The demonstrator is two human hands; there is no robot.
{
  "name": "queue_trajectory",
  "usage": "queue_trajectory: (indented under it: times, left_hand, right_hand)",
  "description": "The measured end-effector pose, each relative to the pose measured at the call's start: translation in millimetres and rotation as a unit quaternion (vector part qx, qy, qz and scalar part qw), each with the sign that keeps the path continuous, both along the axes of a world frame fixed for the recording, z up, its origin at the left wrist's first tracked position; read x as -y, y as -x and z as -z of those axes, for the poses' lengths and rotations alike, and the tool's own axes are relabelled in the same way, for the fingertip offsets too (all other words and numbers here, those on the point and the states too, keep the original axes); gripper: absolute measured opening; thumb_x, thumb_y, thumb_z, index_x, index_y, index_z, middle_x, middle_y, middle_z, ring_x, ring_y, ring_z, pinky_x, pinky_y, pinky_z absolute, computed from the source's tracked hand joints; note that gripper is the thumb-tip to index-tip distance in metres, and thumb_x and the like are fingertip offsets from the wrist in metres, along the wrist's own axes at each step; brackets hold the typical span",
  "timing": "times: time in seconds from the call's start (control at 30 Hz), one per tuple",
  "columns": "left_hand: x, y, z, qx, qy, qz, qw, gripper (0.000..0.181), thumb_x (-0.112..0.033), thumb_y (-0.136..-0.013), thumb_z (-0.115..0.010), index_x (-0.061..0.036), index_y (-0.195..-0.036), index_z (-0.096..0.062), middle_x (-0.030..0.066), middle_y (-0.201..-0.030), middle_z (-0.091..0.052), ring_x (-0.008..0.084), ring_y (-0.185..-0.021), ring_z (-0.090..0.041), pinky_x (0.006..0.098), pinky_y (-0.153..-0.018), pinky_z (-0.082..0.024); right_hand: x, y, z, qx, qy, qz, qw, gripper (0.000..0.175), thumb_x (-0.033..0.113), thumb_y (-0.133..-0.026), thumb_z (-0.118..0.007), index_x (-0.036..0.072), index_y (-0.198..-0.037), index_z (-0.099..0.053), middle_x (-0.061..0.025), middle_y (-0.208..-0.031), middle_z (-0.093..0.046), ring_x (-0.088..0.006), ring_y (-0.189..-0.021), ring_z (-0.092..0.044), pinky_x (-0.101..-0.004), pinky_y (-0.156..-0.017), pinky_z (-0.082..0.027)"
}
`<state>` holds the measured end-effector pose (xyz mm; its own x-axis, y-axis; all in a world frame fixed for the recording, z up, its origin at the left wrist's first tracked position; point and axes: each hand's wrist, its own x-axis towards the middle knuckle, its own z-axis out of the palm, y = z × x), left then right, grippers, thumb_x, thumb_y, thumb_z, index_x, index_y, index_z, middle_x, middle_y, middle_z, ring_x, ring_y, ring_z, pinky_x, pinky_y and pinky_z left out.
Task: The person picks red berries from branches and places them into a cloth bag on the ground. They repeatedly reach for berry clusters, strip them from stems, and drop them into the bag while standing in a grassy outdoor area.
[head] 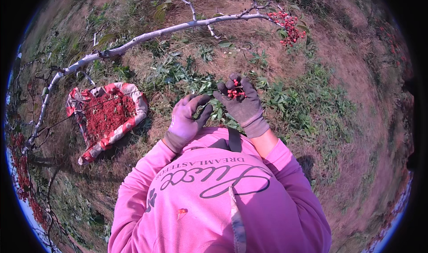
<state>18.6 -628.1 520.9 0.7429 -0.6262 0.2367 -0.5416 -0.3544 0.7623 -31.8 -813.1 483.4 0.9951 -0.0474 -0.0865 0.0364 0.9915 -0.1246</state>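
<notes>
My right hand (241, 106), in a dark work glove, is turned palm up with its fingers curled round a small cluster of red berries (236, 93). Beside it, my left hand (189, 117), gloved in pale fabric with dark fingertips, has its thumb and fingers apart and holds nothing visible. The two hands do not touch. A larger bunch of red berries (290, 29) hangs at the tip of a pale bare branch (150, 35) that arches in front of me. One small orange-red berry (182, 211) lies on my pink sweatshirt.
To the left, a red-and-white cloth sack (142, 102) with rolled rim stands on the ground, filled with red berries (108, 114). A thin twig crosses over it. More berry bunches (23, 172) hang at the far left. Green weeds (294, 102) and dry grass surround me.
</notes>
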Motion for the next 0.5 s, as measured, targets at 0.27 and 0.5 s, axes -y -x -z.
queue_trajectory:
  times: [0.27,0.5]
  left_hand:
    - [21.1,-6.6,-16.9,0.032,0.006,0.044,0.999,0.027,-0.012,-0.078,-0.068,-0.0075,-0.105,-0.063,0.0118,-0.099,-0.062,0.0296,-0.093,-0.059,0.0383,-0.081,-0.047]
    - [81.9,-42.5,-79.4,0.247,0.080,0.143,0.955,0.040,-0.004,-0.072,-0.069,-0.0023,-0.110,-0.058,0.0151,-0.111,-0.058,0.0348,-0.103,-0.055,0.0406,-0.088,-0.046]
  right_hand:
    - [30.5,27.0,3.2,0.032,-0.065,0.051,0.996,0.022,0.025,-0.092,-0.053,0.006,-0.101,-0.060,-0.0037,-0.087,-0.060,-0.0255,-0.101,-0.059,-0.0438,-0.085,-0.052]
    - [64.8,52.9,21.7,0.038,-0.105,0.108,0.988,0.026,0.000,-0.087,-0.048,0.011,-0.108,-0.059,-0.0078,-0.111,-0.060,-0.0214,-0.094,-0.061,-0.0305,-0.064,-0.053]
